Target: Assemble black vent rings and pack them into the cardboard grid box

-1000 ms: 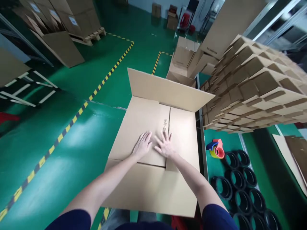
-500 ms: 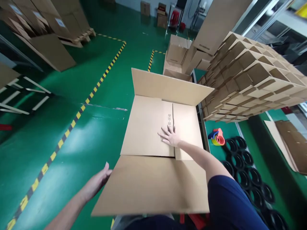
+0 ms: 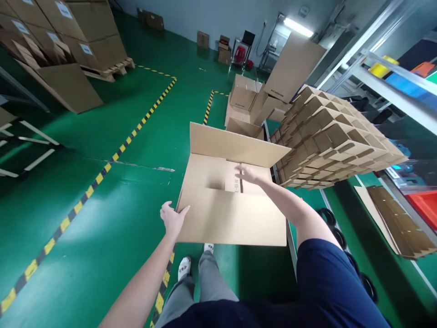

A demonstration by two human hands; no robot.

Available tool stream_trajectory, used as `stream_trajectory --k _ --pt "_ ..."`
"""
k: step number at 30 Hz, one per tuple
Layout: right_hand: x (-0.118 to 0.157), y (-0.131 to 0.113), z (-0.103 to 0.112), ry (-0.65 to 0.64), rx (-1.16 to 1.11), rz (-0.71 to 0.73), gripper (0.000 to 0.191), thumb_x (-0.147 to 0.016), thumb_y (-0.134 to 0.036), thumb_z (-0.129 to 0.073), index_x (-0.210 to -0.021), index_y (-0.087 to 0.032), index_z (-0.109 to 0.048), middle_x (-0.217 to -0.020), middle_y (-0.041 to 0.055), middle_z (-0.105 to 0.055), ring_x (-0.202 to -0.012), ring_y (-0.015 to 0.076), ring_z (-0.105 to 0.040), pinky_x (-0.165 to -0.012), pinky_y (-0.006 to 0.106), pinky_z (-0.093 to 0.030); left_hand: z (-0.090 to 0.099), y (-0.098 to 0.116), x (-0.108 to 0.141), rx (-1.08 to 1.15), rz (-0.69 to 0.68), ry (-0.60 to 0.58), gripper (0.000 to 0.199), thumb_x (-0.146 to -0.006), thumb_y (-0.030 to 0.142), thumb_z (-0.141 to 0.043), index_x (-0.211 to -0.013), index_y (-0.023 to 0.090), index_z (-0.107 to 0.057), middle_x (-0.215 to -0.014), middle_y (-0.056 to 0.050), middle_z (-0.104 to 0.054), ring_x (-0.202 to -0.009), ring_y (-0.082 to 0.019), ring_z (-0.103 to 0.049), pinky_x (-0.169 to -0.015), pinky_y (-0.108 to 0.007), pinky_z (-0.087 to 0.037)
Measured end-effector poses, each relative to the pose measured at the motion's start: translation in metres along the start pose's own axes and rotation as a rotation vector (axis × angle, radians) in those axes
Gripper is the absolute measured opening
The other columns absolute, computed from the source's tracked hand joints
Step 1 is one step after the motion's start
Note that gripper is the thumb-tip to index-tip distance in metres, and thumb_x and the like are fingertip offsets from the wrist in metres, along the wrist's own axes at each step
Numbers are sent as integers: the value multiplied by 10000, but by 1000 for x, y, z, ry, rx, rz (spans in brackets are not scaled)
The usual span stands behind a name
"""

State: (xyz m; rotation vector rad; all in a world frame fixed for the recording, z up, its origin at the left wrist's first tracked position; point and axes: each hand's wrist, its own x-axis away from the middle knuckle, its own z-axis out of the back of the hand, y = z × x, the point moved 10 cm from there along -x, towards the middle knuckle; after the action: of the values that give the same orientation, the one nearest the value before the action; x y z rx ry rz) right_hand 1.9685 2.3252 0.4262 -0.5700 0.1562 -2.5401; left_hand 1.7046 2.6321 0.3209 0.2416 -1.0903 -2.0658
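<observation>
A large cardboard box (image 3: 232, 216) lies in front of me, with its far flap (image 3: 235, 145) standing up and its near flap raised towards me. At the box's left edge is my left hand (image 3: 173, 219), thumb over the cardboard and the other fingers spread outside it. My right hand (image 3: 248, 175) hovers over the inner flaps by the printed characters, fingers apart and holding nothing. The near flap hides part of the box's top.
Stacked cardboard dividers (image 3: 334, 136) stand to the right, black rings (image 3: 339, 238) below them. Cartons on a pallet (image 3: 109, 73) are at the far left. Yellow-black tape (image 3: 99, 177) crosses the green floor, and a shelf (image 3: 399, 98) is at the upper right.
The near flap has swung up from lying out towards me. My left hand has come onto the box's left edge. My right hand has lifted off the inner flaps. The view has tilted up.
</observation>
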Motion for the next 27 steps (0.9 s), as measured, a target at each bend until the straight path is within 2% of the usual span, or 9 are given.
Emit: stream_trajectory --k 3,4,6,10,15,18,22,24,27 --pt "-3 57 95 455 129 -146 732 -1013 -461 -525 -1615 -93 -333 -1622 234 -395 -1551 345 -285 -1277 569 -175 -8 4 -11 -8 -44 -64 583 -733 439 -728 -1217 168 -553 -1099 -161 -668 -1194 -380 -611 -1050 -544 -488" --pt "-4 79 117 525 183 -218 747 -1005 -455 -539 -1618 -91 -314 -1622 244 -388 -1555 355 -273 -1271 604 -156 -9 1 -10 5 -13 -121 555 -735 478 -715 -1182 176 -585 -1103 -168 -694 -1188 -394 -631 -1041 -548 -498" --pt "-17 121 139 443 261 -319 688 -978 -435 -590 -1565 -121 -412 -1547 242 -489 -1488 364 -395 -1231 595 -261 -10 -7 -5 65 98 -249 536 -707 581 -719 -1066 189 -648 -1085 -171 -743 -1160 -422 -669 -1014 -546 -527" --pt "-56 160 141 144 272 -299 431 -800 -398 -821 -1165 -181 -748 -1175 171 -738 -1148 320 -681 -986 385 -520 -9 -6 8 266 278 -418 568 -662 700 -742 -926 197 -733 -1108 -158 -785 -1159 -429 -692 -1024 -534 -552" --pt "-69 152 140 121 262 -339 457 -807 -471 -815 -1123 -143 -778 -1101 188 -756 -1051 305 -729 -847 329 -554 4 -4 12 351 354 -265 580 -636 744 -745 -884 220 -749 -1100 -121 -795 -1144 -423 -704 -983 -517 -587" --pt "-48 141 135 113 288 -372 387 -859 -425 -772 -1133 -153 -782 -1154 181 -752 -1095 291 -720 -861 314 -547 15 -3 20 407 322 -196 611 -597 774 -744 -858 221 -732 -1038 -120 -802 -1079 -410 -727 -889 -475 -619" --pt "4 146 130 71 323 -452 393 -879 -389 -748 -1165 -121 -776 -1177 212 -741 -1110 314 -715 -871 341 -547 41 10 12 358 191 -216 681 -569 829 -714 -861 214 -723 -984 -119 -802 -1003 -396 -737 -855 -454 -616" --pt "32 155 125 42 331 -513 418 -892 -399 -725 -1174 -94 -769 -1160 233 -740 -1091 328 -720 -853 356 -552 51 21 -10 293 116 -262 658 -600 821 -701 -866 220 -722 -950 -101 -799 -968 -374 -735 -847 -434 -609" --pt "61 156 107 18 317 -558 438 -922 -427 -680 -1192 -93 -762 -1123 227 -752 -1082 325 -723 -853 353 -554 47 34 -63 142 17 -289 584 -712 765 -661 -869 205 -716 -910 -102 -780 -946 -343 -717 -843 -416 -594"
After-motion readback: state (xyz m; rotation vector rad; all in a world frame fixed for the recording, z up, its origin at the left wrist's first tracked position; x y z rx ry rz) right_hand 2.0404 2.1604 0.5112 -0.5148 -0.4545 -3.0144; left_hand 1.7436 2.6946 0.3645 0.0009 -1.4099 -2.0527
